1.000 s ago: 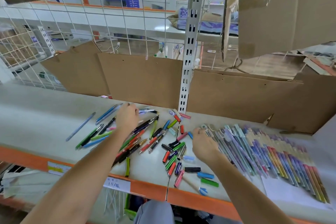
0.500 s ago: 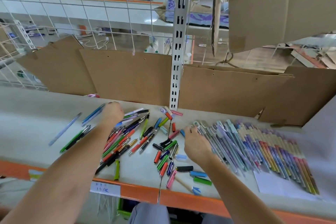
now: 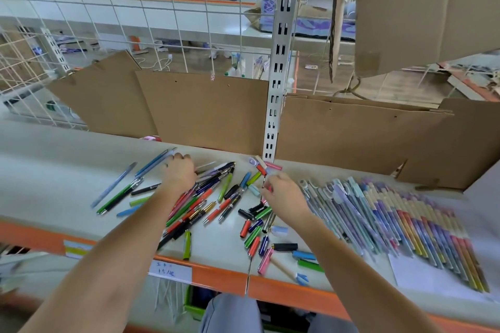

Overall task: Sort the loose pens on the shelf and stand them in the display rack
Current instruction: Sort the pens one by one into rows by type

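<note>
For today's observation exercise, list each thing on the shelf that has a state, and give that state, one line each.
left hand: fingers curled, resting on the loose pens; grip unclear.
right hand: fingers curled at a small pink piece; grip unclear.
loose pens: lying scattered, crossing one another.
pen caps: lying loose, apart from pens.
packaged pens: lying flat in an overlapping row.
shelf: bearing all of these.
</note>
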